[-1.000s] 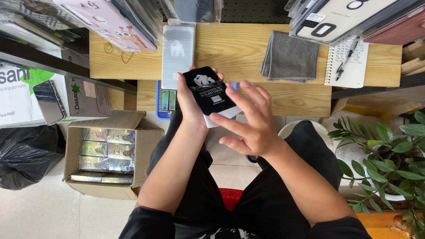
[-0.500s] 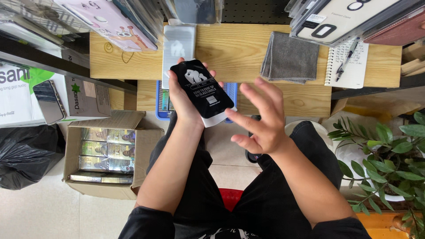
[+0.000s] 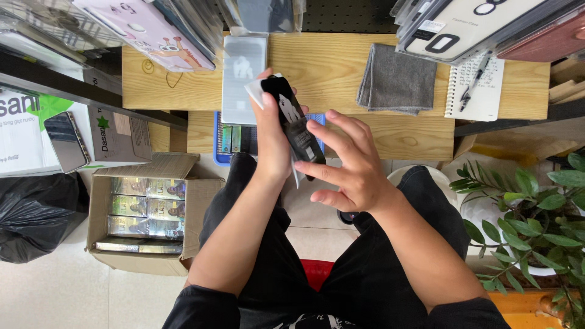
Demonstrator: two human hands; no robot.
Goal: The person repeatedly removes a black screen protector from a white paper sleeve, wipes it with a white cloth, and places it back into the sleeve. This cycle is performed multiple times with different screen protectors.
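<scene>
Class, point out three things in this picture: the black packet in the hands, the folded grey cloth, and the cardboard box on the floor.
black packet (image 3: 292,125), head view, on its printed front.
grey cloth (image 3: 397,79), head view, on its folded middle.
cardboard box (image 3: 201,201), head view, on its right flap.

A small phone-accessory shop: hanging phone cases (image 3: 463,24) above a wooden bench (image 3: 341,67); stock-filled cardboard box (image 3: 146,213) beside.

- A black phone case package (image 3: 292,125) is gripped by the left hand (image 3: 274,143) at frame centre.
- Its edge is touched by the right hand (image 3: 347,164).
- A grey cloth (image 3: 397,79) is seen upper right.
</scene>
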